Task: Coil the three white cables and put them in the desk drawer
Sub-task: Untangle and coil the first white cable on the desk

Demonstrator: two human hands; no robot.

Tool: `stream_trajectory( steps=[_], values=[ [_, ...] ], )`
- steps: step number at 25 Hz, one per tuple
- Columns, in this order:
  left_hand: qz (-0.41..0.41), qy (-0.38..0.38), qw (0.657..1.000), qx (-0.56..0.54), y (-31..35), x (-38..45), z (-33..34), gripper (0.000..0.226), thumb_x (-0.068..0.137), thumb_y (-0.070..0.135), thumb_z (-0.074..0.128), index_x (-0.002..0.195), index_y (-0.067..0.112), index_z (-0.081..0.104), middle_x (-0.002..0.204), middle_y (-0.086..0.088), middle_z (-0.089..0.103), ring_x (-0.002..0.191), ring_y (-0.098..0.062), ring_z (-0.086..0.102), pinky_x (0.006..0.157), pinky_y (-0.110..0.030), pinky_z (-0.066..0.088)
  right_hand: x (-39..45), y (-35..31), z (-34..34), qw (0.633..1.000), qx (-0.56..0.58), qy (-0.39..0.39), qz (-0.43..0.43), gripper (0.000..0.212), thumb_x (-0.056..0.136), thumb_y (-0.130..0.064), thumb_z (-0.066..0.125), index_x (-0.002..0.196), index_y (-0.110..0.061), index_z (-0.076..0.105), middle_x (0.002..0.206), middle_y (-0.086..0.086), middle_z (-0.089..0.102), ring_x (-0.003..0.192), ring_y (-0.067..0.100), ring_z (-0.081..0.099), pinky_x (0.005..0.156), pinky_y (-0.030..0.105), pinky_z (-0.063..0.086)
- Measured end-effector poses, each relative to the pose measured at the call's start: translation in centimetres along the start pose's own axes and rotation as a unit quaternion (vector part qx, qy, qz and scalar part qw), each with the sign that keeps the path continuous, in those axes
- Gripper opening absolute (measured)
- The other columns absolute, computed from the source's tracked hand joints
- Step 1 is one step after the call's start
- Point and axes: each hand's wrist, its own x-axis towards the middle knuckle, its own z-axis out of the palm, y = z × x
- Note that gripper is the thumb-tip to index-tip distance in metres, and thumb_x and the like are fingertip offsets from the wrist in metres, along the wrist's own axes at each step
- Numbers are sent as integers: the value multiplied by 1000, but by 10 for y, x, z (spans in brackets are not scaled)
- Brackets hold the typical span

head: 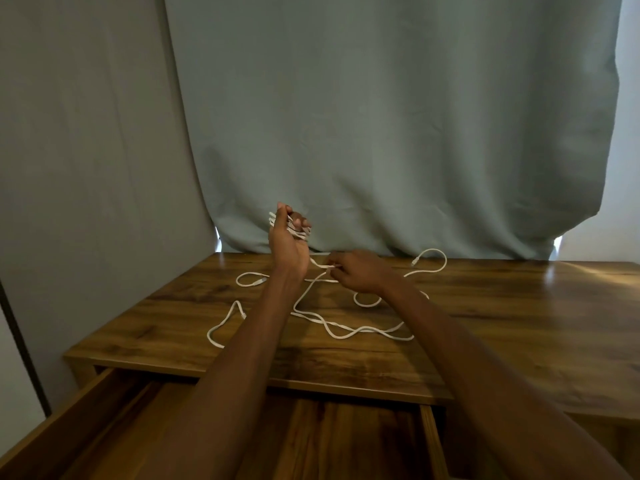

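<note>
My left hand (pixel 289 242) is raised above the back of the wooden desk (pixel 485 313) with several turns of a white cable (pixel 273 220) wrapped around its fingers. From that coil a strand runs down to my right hand (pixel 356 271), which pinches it just above the desk. The loose rest of that cable (pixel 346 332) snakes across the middle of the desk. Another white cable (pixel 431 259) loops at the back right, and a third white cable (pixel 225 323) lies at the left. The desk drawer (pixel 346 441) stands pulled out below my arms.
A grey-green curtain (pixel 381 133) hangs right behind the desk. A grey wall (pixel 86 168) closes the left side. The desk's front edge (pixel 346 382) overhangs the drawer, whose wooden side walls show at left and right.
</note>
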Motion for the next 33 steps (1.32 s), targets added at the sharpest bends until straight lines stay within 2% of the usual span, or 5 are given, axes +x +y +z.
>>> stream_trajectory(
  steps=[4, 9, 15, 25, 33],
  values=[
    [57, 28, 959, 278, -6, 7, -14, 27, 104, 31, 49, 84, 15, 56, 62, 3, 57, 57, -7, 52, 60, -22, 43, -4, -8, -7, 999, 4, 16, -39, 23, 101, -30, 48, 118, -21, 62, 108, 6, 71, 94, 26, 64, 69, 33, 43],
    [161, -158, 741, 633, -17, 9, -39, 38, 103, 34, 45, 75, 10, 53, 62, -1, 52, 58, -13, 52, 62, -33, 45, -3, -7, -28, 994, 3, 90, -67, 23, 99, -37, 55, 114, -27, 69, 107, -1, 72, 94, 17, 65, 75, 34, 52],
    [-111, -210, 685, 688, -11, -13, -33, 86, 91, 79, 20, 70, 10, 67, 51, -4, 54, 47, -14, 50, 56, -30, 45, -8, 24, -38, 985, 98, 134, 36, 17, 92, -37, 66, 98, -22, 71, 94, -2, 71, 81, 12, 60, 71, 32, 48],
    [-354, -308, 852, 232, 6, -19, -33, 40, 93, 31, 57, 60, 14, 42, 31, 6, 29, 26, -8, 24, 39, -25, 18, -22, 42, -19, 980, 148, 120, 49, 27, 106, -28, 44, 121, -21, 65, 94, -3, 66, 79, 13, 60, 70, 26, 44],
    [-327, -268, 904, 57, -9, -25, -35, 37, 91, 21, 55, 55, 16, 46, 28, 5, 30, 23, -9, 28, 38, -23, 22, -22, -18, -15, 707, 676, 87, 190, 35, 107, -21, 38, 131, -28, 62, 100, 10, 73, 79, 19, 72, 71, 37, 61]
  ],
)
